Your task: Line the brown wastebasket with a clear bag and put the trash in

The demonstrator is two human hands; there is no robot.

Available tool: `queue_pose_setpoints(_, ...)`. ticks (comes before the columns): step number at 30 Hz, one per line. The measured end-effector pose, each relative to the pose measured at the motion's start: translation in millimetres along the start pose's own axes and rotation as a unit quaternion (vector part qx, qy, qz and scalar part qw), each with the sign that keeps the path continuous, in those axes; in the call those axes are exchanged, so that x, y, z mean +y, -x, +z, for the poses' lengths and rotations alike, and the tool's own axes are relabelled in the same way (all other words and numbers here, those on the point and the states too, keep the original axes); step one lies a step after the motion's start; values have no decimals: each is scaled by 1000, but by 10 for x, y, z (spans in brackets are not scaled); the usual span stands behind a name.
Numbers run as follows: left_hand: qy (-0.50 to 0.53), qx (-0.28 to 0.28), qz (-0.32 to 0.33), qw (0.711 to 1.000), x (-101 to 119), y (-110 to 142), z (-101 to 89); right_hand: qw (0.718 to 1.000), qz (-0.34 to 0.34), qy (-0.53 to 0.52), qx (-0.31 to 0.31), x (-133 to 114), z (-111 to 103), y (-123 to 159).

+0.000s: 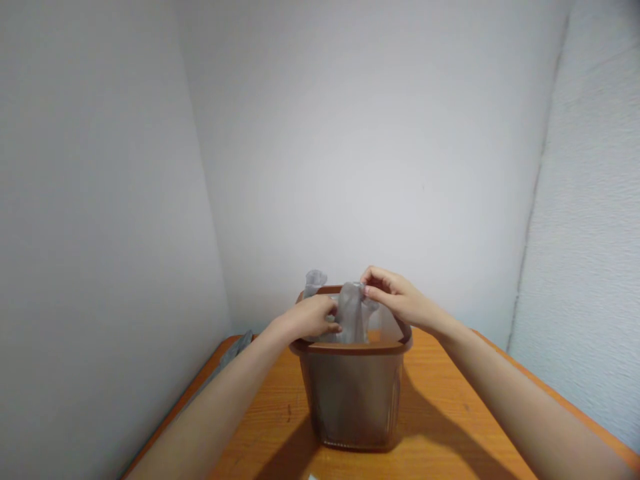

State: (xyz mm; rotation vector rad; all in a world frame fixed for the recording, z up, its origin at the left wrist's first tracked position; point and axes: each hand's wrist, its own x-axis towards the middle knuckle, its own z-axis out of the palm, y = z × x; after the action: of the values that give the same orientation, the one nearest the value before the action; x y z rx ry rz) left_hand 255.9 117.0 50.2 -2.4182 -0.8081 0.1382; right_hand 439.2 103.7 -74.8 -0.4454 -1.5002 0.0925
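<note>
Between thumb and forefinger, our right hand point(395, 295) pinches the upper edge of a thin, grey, see-through plastic bag point(351, 313). Our left hand point(309, 316) reaches over the left side of the opening, thumb and fingers parted, their tips at the near left side of the bag; from the head view we cannot tell whether they close on it.

We see the bag bunched and upright in the mouth of a brown bin point(356, 397), its crumpled top standing above the rim point(357, 349). Another tuft of grey film point(315, 280) pokes up at the bin's rear left corner, and we cannot tell whether it belongs to the same bag. The bin stands upright on an orange-brown table point(443, 380) with wood grain, between our two forearms.

Along the table's left edge, partly behind our left forearm, lies a crumpled grey piece point(233, 351). We also catch a small pale scrap point(313, 477) at the bottom edge of the view, too little of it showing to identify. Pale walls point(350, 133) rise behind the table and on both sides.
</note>
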Motion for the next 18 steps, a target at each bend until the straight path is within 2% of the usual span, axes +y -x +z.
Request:
queue_pose_setpoints(4,-14,1,1,1000,-68,109,-73,999,0,-14,31,78,-153,127)
queue_pose_setpoints(10,-67,42,15,997,-96,387,-294,993,19,32,113,334,-314,319)
queue_pose_setpoints(14,-107,66,28,992,-46,601,-363,983,-36,92,153,288,-324,573)
queue_pose_setpoints(16,-156,86,73,981,-8,749,-359,978,-76,128,146,234,-289,761)
queue_pose_setpoints(18,-236,123,156,951,18,917,-330,977,-94,152,118,210,-226,962)
